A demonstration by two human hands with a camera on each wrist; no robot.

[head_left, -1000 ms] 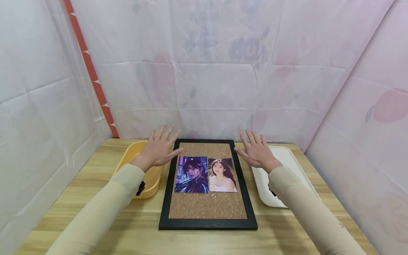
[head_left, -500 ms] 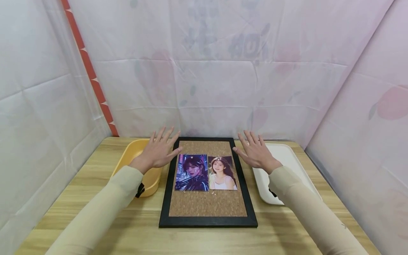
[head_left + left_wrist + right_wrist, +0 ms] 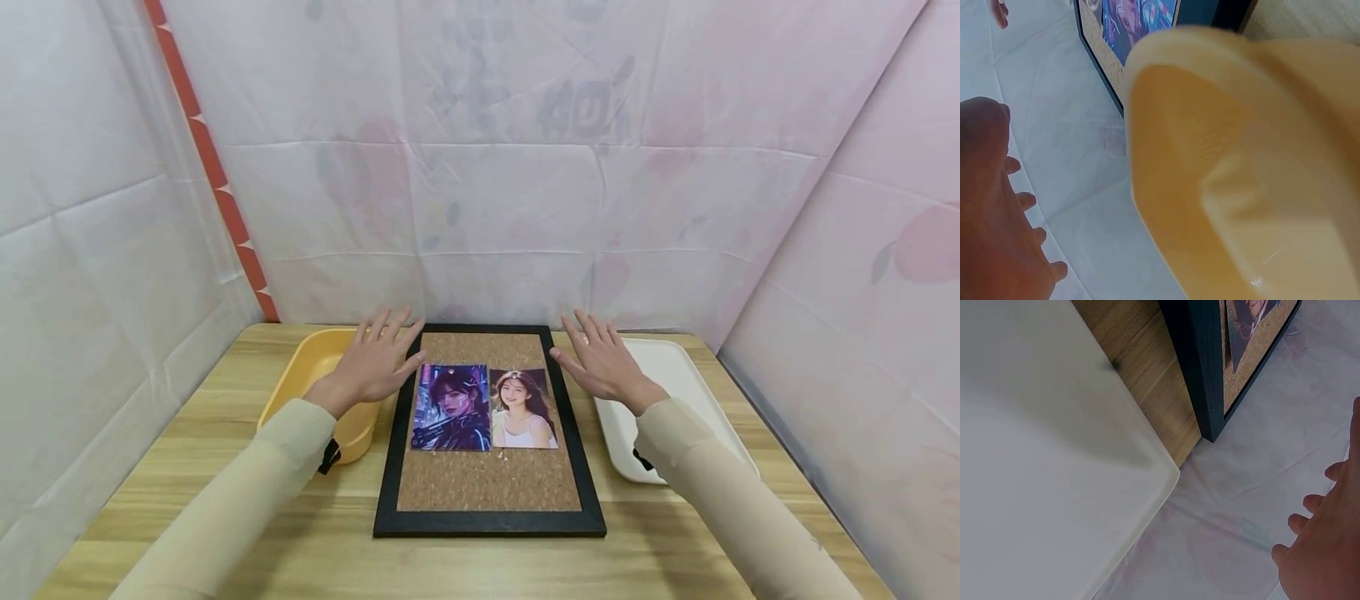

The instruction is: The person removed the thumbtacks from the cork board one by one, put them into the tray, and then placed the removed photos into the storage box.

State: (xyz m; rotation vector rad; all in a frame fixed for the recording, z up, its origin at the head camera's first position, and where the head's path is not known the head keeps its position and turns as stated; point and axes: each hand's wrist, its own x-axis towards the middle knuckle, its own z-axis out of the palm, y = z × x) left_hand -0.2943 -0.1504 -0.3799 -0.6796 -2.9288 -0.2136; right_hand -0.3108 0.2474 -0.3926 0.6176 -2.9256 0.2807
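Note:
Both hands hover palm down with fingers spread, holding nothing. My left hand (image 3: 371, 364) is over the inner side of a yellow bin (image 3: 318, 367), its thumb tip overlapping the left edge of a black-framed cork board (image 3: 487, 492). Opposite it, my right hand (image 3: 606, 367) hangs between the board's right edge and a white tray (image 3: 675, 371). Two pictures lie side by side on the cork: a purple-blue illustrated print (image 3: 452, 408) with a small pin-like dot at its top, and a portrait photo (image 3: 522, 408) of a person in a white top.
The wooden table (image 3: 202, 467) ends at a pale printed cloth (image 3: 510, 200) behind, with cloth on both sides too. Small light specks (image 3: 502, 456) show on the cork just below the pictures. Inside the bin, a tiny shiny spot (image 3: 1256, 282) shows in the left wrist view.
My hands keep the same spread pose, their fingertips slightly lower in the head view. The head view shifts a little. The pictures, board, bin and tray stay in place.

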